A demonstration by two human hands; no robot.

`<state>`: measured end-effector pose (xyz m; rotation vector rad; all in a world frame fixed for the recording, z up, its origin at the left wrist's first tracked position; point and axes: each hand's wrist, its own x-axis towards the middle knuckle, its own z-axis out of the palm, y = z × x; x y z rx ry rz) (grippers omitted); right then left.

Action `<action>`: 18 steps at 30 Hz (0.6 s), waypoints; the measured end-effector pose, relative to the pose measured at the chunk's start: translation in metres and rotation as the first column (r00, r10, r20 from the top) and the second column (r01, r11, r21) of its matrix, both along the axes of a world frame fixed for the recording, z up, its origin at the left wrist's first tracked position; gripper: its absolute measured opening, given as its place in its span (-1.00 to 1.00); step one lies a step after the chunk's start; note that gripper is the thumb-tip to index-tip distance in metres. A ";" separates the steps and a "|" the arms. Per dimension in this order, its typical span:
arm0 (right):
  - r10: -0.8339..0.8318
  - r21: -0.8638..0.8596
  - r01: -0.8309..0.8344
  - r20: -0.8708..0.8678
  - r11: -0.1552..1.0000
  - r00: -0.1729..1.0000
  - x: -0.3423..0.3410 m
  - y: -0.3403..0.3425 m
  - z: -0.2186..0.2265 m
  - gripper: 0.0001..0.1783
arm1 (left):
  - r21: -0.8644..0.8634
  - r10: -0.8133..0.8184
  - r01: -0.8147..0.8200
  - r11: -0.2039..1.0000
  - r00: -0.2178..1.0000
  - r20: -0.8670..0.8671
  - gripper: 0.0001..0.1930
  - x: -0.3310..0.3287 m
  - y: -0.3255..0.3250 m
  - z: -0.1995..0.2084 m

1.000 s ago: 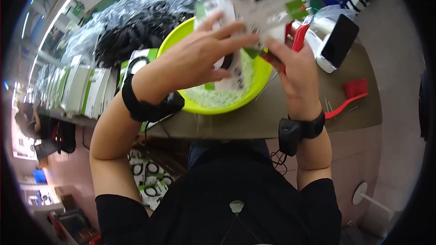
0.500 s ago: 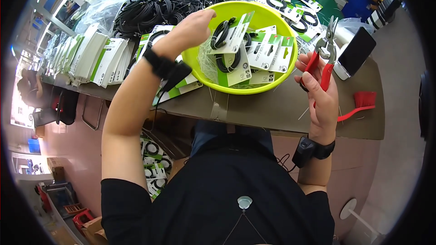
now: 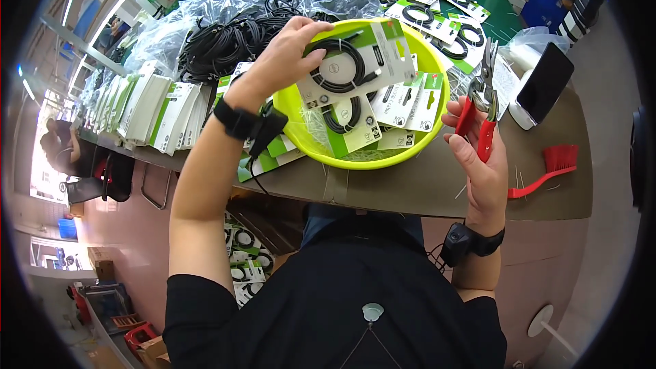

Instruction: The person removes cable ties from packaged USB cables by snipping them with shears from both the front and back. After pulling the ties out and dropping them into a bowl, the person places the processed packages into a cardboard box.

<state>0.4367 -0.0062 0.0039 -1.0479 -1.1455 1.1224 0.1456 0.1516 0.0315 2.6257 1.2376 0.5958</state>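
In the head view, my left hand [image 3: 290,58] pinches the left edge of a packaged cable [image 3: 383,58], a coiled black cord fixed to a white and green card. It is raised over a yellow-green basin [image 3: 348,162], where more carded cables [image 3: 403,102] lie on clear plastic ties. Off to the basin's right, my right hand [image 3: 486,171] is closed around red-handled cutting pliers [image 3: 486,138]. Their metal jaws point up and away, and the handles stand apart. My left fingers hide the card's left edge.
A stack of flat cards [image 3: 147,109] stands at the left, with a heap of loose black cables [image 3: 225,48] behind. Carded cables [image 3: 424,14] lie at the far right. A phone on a stand [image 3: 543,85] and a red brush [image 3: 560,160] sit right of the pliers.
My left hand has come nearer to the basin's middle and now grips a carded cable, lifted from the pile and facing up. My right hand still holds the pliers in nearly the same place.
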 end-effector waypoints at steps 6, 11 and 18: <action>0.048 0.080 -0.049 0.026 0.996 0.999 -0.015 -0.002 0.008 -0.41 | -0.068 0.212 -0.201 0.977 0.901 0.378 -0.63 -0.005 -0.038 -0.018; 0.025 0.179 -0.049 0.135 0.983 0.991 -0.018 -0.008 0.009 -0.43 | -0.557 0.459 0.412 0.721 0.317 0.830 -0.56 -0.020 -0.078 -0.022; -0.146 0.407 -0.120 0.564 0.906 0.813 -0.028 -0.007 0.014 -0.41 | -0.061 0.813 0.955 0.291 -0.213 0.542 -0.30 0.026 -0.124 -0.027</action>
